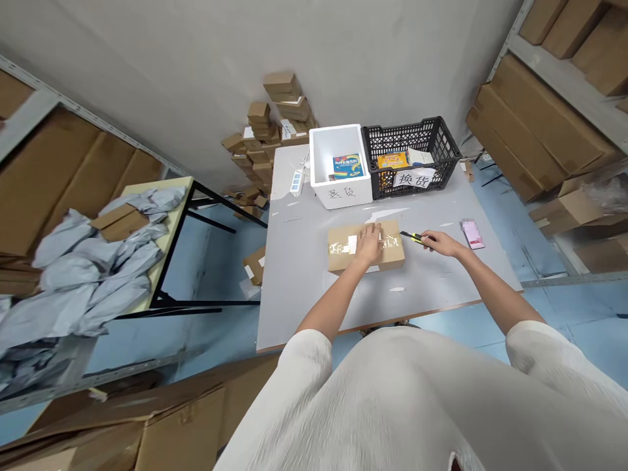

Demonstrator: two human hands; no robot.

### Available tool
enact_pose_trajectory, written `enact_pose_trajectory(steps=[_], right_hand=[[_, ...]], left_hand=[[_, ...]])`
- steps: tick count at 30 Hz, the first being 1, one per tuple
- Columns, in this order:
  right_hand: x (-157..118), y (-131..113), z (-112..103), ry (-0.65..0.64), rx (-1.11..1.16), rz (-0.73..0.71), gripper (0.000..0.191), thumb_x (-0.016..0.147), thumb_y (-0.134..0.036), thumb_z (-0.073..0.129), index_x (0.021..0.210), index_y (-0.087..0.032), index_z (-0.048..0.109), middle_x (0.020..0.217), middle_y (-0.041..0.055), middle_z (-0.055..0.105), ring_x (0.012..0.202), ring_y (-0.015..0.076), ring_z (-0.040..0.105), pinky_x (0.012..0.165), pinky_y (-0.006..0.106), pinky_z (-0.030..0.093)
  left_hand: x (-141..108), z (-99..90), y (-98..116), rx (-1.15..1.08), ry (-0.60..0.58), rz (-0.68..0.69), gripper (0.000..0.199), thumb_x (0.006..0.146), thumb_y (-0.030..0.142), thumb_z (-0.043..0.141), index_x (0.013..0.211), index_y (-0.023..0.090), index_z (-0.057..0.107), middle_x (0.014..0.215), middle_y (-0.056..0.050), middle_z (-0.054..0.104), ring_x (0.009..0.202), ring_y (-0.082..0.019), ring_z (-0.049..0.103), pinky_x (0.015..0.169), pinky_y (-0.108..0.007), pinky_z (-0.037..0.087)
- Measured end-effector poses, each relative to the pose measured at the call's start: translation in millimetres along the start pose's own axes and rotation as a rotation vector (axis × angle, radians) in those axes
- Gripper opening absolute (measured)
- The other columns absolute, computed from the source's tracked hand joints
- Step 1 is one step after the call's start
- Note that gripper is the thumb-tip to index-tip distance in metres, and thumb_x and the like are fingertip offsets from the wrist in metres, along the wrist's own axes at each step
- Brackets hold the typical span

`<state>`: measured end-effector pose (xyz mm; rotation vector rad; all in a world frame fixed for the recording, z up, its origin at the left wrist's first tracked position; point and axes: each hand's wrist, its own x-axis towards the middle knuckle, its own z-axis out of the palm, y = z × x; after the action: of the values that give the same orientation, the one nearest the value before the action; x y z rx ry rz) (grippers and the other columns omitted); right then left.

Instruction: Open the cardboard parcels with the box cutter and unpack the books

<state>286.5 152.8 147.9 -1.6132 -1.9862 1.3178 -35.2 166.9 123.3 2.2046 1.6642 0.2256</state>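
A taped cardboard box lies flat in the middle of the grey table, with clear tape and a white label along its top. My left hand rests on top of it, fingers stretched out and pressing down. In my right hand is a yellow and black utility knife, gripped at its handle. Its tip points left, close to the box's right end; whether it touches the cardboard I cannot tell.
Behind the box stand a white foam bin with a blue book and a black plastic crate with packages. A pink phone lies at right, a power strip at back left. Grey mailing bags cover a side table.
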Motion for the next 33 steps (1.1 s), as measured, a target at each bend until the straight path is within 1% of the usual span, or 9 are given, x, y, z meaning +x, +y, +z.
enact_pose_trajectory(steps=[2,4,6,8,11,16,23,28,33], right_hand=[[0.4,-4.7,3.6,0.029,-0.174,-0.082,0.038,0.109,-0.051,0.055,0.122,-0.023,0.077,0.111,0.0097,0.082,0.095,0.0253,0.074,0.085,0.035,0.057],[1.2,-8.1,7.1,0.064,-0.357,-0.157,0.036,0.108,-0.046,0.059,0.130,-0.025,0.079,0.119,0.0109,0.081,0.108,0.0295,0.074,0.094,0.038,0.055],[2.1,-10.2,10.1,0.081,-0.490,-0.183,0.038,0.107,-0.043,0.063,0.137,-0.027,0.079,0.122,0.0123,0.080,0.115,0.0316,0.072,0.097,0.039,0.054],[3.0,-11.0,12.1,0.077,-0.549,-0.159,0.040,0.107,-0.041,0.064,0.142,-0.027,0.078,0.123,0.0128,0.079,0.113,0.0311,0.073,0.094,0.037,0.054],[4.5,-10.3,12.7,0.059,-0.544,-0.121,0.042,0.107,-0.039,0.064,0.146,-0.028,0.076,0.124,0.0120,0.077,0.109,0.0291,0.073,0.091,0.035,0.054],[7.3,-8.6,14.4,0.064,-0.484,-0.112,0.042,0.105,-0.038,0.068,0.144,-0.029,0.078,0.123,0.0119,0.077,0.110,0.0304,0.073,0.096,0.037,0.055],[7.7,-1.1,32.1,0.193,-0.449,-0.084,0.045,0.108,-0.043,0.063,0.149,-0.029,0.075,0.127,0.0129,0.076,0.120,0.0321,0.070,0.103,0.039,0.055],[8.9,9.2,35.2,0.215,-0.486,-0.110,0.045,0.108,-0.043,0.062,0.148,-0.027,0.075,0.131,0.0155,0.075,0.126,0.0358,0.067,0.109,0.044,0.051],[8.8,16.5,34.3,0.256,-0.463,-0.112,0.047,0.108,-0.043,0.057,0.148,-0.026,0.073,0.132,0.0160,0.075,0.125,0.0363,0.066,0.109,0.047,0.051]], left_hand=[[8.2,2.3,-1.8,0.026,-0.040,0.000,0.077,0.102,0.022,0.060,0.174,0.021,0.034,0.182,-0.019,0.032,0.171,-0.038,0.026,0.138,-0.060,0.021],[15.9,2.9,-4.3,0.037,-0.091,0.006,0.085,0.099,0.023,0.066,0.176,0.022,0.030,0.186,-0.020,0.024,0.174,-0.039,0.017,0.139,-0.063,0.015],[22.2,1.4,-7.0,0.041,-0.138,0.013,0.090,0.098,0.026,0.070,0.177,0.024,0.028,0.186,-0.020,0.023,0.175,-0.039,0.016,0.139,-0.064,0.014],[25.8,-1.2,-9.1,0.046,-0.170,0.020,0.090,0.097,0.028,0.071,0.176,0.025,0.029,0.184,-0.020,0.028,0.174,-0.039,0.021,0.139,-0.064,0.015],[25.2,-3.7,-9.9,0.048,-0.166,0.031,0.082,0.101,0.030,0.063,0.176,0.025,0.030,0.182,-0.019,0.034,0.171,-0.038,0.028,0.139,-0.063,0.017],[16.2,3.6,-6.1,0.045,-0.099,0.056,0.073,0.108,0.030,0.044,0.178,0.015,0.029,0.182,-0.021,0.034,0.171,-0.037,0.027,0.140,-0.058,0.017],[7.6,18.5,-3.4,0.044,-0.029,0.066,0.069,0.110,0.031,0.039,0.176,0.013,0.031,0.182,-0.024,0.033,0.173,-0.037,0.024,0.139,-0.060,0.017],[5.1,18.4,-2.6,0.063,-0.014,0.079,0.067,0.110,0.027,0.034,0.175,0.012,0.032,0.182,-0.023,0.035,0.172,-0.036,0.025,0.139,-0.059,0.017],[2.1,18.3,-3.4,0.082,0.004,0.079,0.065,0.112,0.027,0.031,0.174,0.011,0.034,0.181,-0.023,0.036,0.171,-0.035,0.027,0.139,-0.057,0.018]])
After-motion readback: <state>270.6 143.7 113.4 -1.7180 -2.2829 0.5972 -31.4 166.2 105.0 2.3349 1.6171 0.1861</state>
